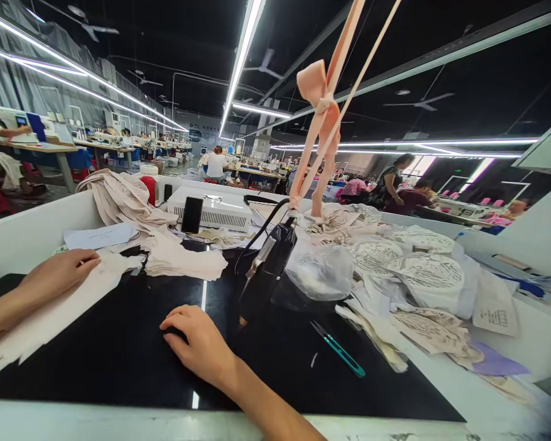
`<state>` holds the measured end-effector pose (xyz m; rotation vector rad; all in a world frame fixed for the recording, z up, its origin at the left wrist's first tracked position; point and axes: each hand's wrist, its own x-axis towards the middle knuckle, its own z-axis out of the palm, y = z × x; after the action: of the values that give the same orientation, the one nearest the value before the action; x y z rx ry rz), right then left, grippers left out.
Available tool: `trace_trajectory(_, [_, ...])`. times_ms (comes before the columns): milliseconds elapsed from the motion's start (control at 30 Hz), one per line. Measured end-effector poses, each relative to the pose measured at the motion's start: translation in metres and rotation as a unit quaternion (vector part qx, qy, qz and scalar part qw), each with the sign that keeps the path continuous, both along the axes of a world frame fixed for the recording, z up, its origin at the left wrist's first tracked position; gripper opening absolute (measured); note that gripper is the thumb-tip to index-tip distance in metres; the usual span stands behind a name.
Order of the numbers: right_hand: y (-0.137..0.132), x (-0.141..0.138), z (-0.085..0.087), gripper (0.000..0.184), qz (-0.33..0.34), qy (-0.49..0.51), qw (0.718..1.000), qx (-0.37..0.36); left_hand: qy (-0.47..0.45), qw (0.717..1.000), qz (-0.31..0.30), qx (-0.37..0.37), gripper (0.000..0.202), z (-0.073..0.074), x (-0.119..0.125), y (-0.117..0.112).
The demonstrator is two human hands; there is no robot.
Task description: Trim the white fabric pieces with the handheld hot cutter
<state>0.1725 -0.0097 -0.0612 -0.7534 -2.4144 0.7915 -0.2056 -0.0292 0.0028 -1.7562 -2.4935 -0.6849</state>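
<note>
My left hand [57,274] lies on a long strip of pale fabric [80,300] at the left of a black work board [133,349], its fingertips closed on the fabric's upper edge. The strip runs down toward the lower left corner. My right hand [199,349] rests on the board near its middle, fingers slightly bent, thumb apart, with nothing visible in it. Beyond it, a black handheld tool [270,257] with a cord and a pointed tip hangs from peach fabric bands [324,104]. Teal thread snips [342,352] lie to the right of my right hand.
Stacked pale fabric pieces [183,257] lie at the board's back edge, near a phone [192,214] leaning on a white box [220,214]. Clear plastic bags [321,269] and patterned fabric parts [427,272] crowd the right side. Other people sit at sewing tables beyond.
</note>
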Motion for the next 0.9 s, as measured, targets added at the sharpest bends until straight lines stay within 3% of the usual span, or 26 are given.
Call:
trace_trajectory(200, [0.000,0.001,-0.001,0.021,0.001,0.001,1.000,0.000,-0.024,0.999,0.006,-0.035,0.045,0.010,0.018,-0.007])
trace_trajectory(500, [0.003,0.003,-0.001,0.025,-0.010,-0.002,1.000,0.013,-0.066,0.997,-0.033,-0.023,0.038,0.016,0.013,-0.005])
trace_trajectory(667, [0.007,0.012,0.000,0.027,0.001,0.017,0.999,0.031,-0.077,0.996,-0.033,-0.004,0.031,0.020,0.023,-0.003])
trace_trajectory(900, [0.044,0.029,-0.022,0.027,0.034,0.065,0.995,0.063,-0.051,0.999,-0.018,0.007,0.030,0.016,0.010,0.005])
